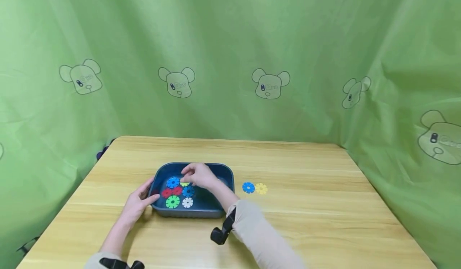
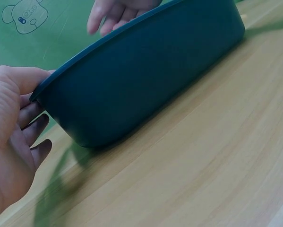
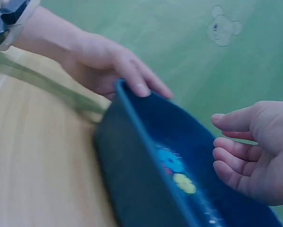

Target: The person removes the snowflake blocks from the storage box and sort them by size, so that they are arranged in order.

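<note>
A dark blue plastic basin stands on the table, left of its middle. My left hand grips its left rim, the thumb over the inside and the other fingers outside. Over the basin hangs my right hand; its fingers are loosely bent and no piece shows between them in the right wrist view. On the basin floor lie several notched snowflake discs: blue, red, green, white and a yellow disc below the right hand. The right forearm hides part of the basin's right side.
On the table, just right of the basin, a blue disc and a pale yellow disc lie flat side by side. A green curtain with bear-head outlines hangs behind the table and along both sides.
</note>
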A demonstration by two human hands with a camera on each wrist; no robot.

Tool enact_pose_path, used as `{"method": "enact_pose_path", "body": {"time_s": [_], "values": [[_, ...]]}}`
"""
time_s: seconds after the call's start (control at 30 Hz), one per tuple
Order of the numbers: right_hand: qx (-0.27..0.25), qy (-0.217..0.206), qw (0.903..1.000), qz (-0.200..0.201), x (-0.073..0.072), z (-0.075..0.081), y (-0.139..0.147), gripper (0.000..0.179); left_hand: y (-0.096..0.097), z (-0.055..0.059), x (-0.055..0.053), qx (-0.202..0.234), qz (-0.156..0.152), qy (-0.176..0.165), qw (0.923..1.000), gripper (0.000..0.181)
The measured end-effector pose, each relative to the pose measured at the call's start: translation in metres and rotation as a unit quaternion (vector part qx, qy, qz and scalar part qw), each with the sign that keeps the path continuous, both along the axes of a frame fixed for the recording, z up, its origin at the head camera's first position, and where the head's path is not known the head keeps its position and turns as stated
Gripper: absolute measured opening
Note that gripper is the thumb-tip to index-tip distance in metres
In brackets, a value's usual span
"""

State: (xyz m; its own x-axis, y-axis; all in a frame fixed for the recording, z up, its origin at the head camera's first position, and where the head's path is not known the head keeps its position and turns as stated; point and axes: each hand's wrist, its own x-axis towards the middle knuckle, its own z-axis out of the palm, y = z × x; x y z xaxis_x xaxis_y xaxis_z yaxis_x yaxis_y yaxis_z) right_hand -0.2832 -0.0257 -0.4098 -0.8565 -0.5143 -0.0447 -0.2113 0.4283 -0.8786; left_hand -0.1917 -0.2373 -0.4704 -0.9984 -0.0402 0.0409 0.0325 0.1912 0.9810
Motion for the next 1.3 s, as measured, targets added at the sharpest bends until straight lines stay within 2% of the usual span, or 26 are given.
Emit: {"method": "enact_pose_path", "body": {"time_s": [0.27,0.4,0.57,0.7,0.93,1.1,1.23,1.3], "values": [[0.033,-0.007,0.9994,0.011,0.009,-0.025,-0.024,0.026,0.0,0.0,0.0,0.008,-0.002,0.003,1.0,0.063],[0.046,0.008,0.9989,0.008,0.01,-0.037,-0.026,0.021,0.001,-0.001,-0.001,0.013,-0.004,0.006,0.9999,0.063],[0.055,0.02,0.9983,0.006,0.01,-0.045,-0.026,0.016,0.001,-0.002,-0.002,0.017,-0.001,0.006,0.9998,0.062],[0.081,0.034,0.9956,0.032,0.009,-0.049,-0.029,0.017,0.0,-0.002,-0.002,0.013,0.003,0.003,0.9999,0.063],[0.152,0.077,0.9826,0.073,0.011,-0.05,-0.033,0.024,-0.002,-0.002,-0.001,0.012,0.003,0.007,0.9999,0.063],[0.199,0.121,0.9664,0.108,0.012,-0.051,-0.034,0.03,-0.002,-0.003,0.001,0.012,0.002,0.008,0.9999,0.063],[0.223,0.146,0.9567,0.117,0.012,-0.05,-0.035,0.031,-0.001,-0.003,0.0,0.009,0.003,0.006,0.9999,0.063],[0.226,0.15,0.9555,0.115,0.012,-0.05,-0.034,0.031,-0.001,-0.003,-0.001,0.01,0.002,0.006,0.9999,0.063]]}}
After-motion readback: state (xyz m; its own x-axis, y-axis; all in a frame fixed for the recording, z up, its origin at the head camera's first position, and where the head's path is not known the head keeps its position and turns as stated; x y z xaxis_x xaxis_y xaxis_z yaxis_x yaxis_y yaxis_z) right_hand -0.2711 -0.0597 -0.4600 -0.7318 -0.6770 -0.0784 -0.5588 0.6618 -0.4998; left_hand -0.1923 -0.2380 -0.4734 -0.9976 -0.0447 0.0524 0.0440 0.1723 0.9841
